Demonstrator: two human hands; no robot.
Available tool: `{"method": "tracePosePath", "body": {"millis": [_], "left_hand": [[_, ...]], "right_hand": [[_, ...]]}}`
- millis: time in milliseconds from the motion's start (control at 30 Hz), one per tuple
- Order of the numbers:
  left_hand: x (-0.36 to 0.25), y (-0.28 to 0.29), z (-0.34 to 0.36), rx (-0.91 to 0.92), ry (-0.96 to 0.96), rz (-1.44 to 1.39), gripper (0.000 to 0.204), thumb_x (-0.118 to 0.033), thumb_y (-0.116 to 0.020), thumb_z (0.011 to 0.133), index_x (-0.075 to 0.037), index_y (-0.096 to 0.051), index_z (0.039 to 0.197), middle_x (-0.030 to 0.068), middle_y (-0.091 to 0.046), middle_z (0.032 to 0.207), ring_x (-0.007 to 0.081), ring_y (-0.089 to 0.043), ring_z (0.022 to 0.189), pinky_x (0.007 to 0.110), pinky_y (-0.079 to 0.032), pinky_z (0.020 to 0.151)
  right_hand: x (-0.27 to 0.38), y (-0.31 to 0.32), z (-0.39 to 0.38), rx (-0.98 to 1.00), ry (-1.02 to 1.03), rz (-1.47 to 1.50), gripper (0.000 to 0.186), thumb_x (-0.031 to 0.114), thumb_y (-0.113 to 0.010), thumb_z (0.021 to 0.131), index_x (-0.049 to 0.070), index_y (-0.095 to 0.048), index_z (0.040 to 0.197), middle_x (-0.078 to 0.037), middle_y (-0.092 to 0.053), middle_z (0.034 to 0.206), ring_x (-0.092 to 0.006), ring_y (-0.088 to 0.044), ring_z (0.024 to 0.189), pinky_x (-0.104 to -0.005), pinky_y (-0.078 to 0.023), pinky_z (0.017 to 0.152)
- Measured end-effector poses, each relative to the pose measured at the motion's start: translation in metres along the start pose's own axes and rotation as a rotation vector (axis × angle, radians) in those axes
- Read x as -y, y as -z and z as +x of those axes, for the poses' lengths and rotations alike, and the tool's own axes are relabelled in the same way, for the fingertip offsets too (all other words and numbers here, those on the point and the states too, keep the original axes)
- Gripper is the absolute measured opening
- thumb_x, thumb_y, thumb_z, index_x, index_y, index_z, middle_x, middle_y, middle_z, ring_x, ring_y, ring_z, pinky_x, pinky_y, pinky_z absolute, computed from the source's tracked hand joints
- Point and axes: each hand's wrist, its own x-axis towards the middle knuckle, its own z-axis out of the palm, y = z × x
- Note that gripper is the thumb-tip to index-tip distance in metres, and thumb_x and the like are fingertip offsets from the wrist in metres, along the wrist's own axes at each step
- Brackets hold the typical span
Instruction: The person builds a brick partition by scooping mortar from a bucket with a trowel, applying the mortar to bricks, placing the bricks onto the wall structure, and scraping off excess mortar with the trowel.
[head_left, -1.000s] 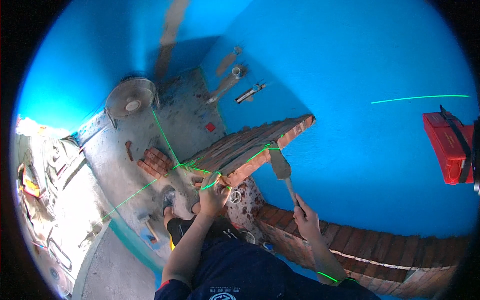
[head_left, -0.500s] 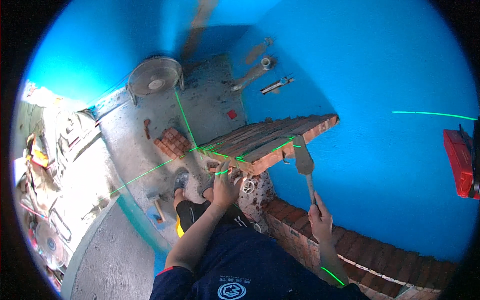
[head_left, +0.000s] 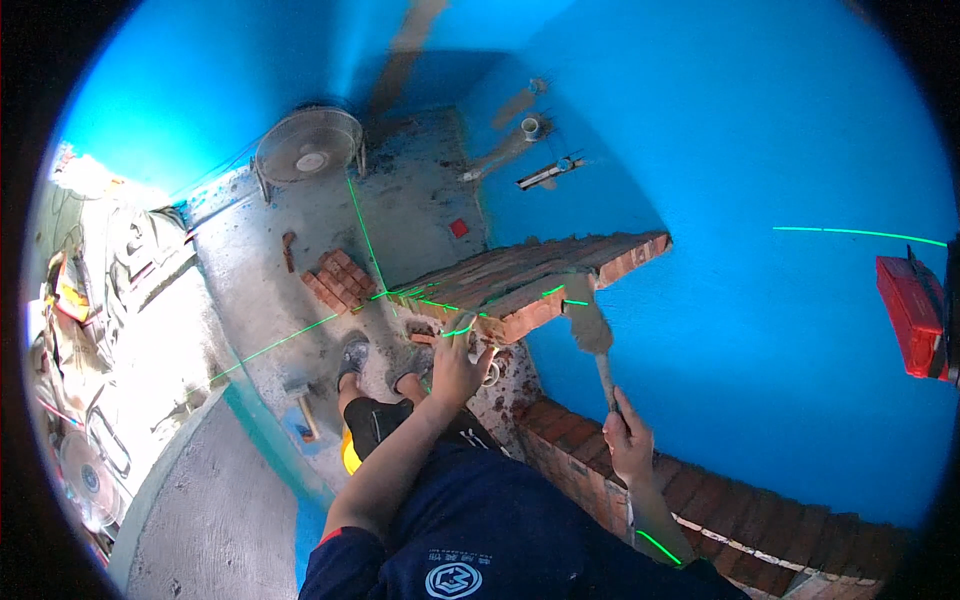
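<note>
My right hand point(head_left: 628, 440) grips the handle of a mortar-smeared trowel point(head_left: 590, 328). The blade's tip lies over the near edge of a brick wall point(head_left: 535, 312), whose top carries grey mortar. At the wall's left corner is my left hand point(head_left: 457, 372), fingers stretched upward and thumb apart. Its fingertips are at the bricks, though whether they press on them I cannot tell. Green laser lines cross the wall, the floor and my left fingers. A small white ring-shaped object point(head_left: 491, 374) shows just beside my left hand.
Loose bricks point(head_left: 338, 281) are stacked on the floor, near a round fan point(head_left: 308, 150). A hammer point(head_left: 304, 410) lies left of my feet. A lower brick wall point(head_left: 580, 440) runs along the blue wall point(head_left: 760, 330). At the far right is a red case point(head_left: 908, 318).
The trowel and my right hand have moved slightly left, bringing the blade further over the wall's edge. My left hand stays at the corner. The whole view has shifted a little.
</note>
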Motion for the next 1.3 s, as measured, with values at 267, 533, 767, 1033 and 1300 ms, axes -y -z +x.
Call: {"method": "tracePosePath", "body": {"millis": [267, 533, 767, 1033, 1300], "left_hand": [[0.009, -0.004, 0.023, 0.101, -0.097, -0.016, 0.057, -0.011, -0.075, 0.068, 0.004, -0.052, 0.119, 0.0233, -0.059, 0.114, 0.0413, -0.055, 0.105, 0.047, -0.047, 0.090], [0.012, -0.006, 0.023, 0.069, -0.145, 0.011, 0.057, -0.013, -0.076, 0.067, 0.003, -0.053, 0.117, 0.0226, -0.060, 0.112, 0.0416, -0.056, 0.102, 0.046, -0.047, 0.089], [0.016, -0.009, 0.025, 0.122, -0.095, 0.006, 0.054, -0.013, -0.075, 0.068, 0.003, -0.055, 0.115, 0.0212, -0.060, 0.110, 0.0405, -0.057, 0.101, 0.046, -0.048, 0.088], [0.018, -0.009, 0.023, 0.147, -0.032, -0.045, 0.053, -0.011, -0.076, 0.067, 0.003, -0.055, 0.114, 0.0222, -0.060, 0.109, 0.0402, -0.057, 0.101, 0.046, -0.048, 0.088], [0.023, -0.011, 0.021, 0.091, -0.102, -0.050, 0.058, -0.010, -0.075, 0.067, 0.002, -0.052, 0.118, 0.0223, -0.059, 0.112, 0.0401, -0.056, 0.103, 0.047, -0.048, 0.089]], "right_hand": [[-0.017, 0.028, -0.015, 0.108, 0.345, -0.398, 0.037, 0.022, -0.055, 0.099, 0.014, -0.055, 0.135, -0.009, -0.061, 0.081, -0.0204, -0.050, 0.062, -0.0356, -0.041, 0.055], [-0.025, 0.030, 0.007, 0.201, 0.252, -0.439, 0.039, 0.024, -0.051, 0.101, 0.026, -0.050, 0.139, -0.008, -0.059, 0.084, -0.0222, -0.051, 0.063, -0.0414, -0.043, 0.053], [-0.024, 0.024, 0.013, 0.180, 0.259, -0.419, 0.041, 0.020, -0.056, 0.098, 0.023, -0.052, 0.138, -0.009, -0.058, 0.079, -0.0219, -0.050, 0.061, -0.0394, -0.043, 0.055], [-0.024, 0.021, 0.014, 0.181, 0.256, -0.324, 0.041, 0.022, -0.054, 0.099, 0.020, -0.050, 0.140, -0.008, -0.054, 0.076, -0.0211, -0.048, 0.062, -0.0384, -0.042, 0.056], [-0.028, 0.030, 0.020, 0.218, 0.186, -0.249, 0.042, 0.025, -0.049, 0.101, 0.021, -0.045, 0.143, -0.007, -0.056, 0.081, -0.0207, -0.049, 0.063, -0.0383, -0.045, 0.058]]}}
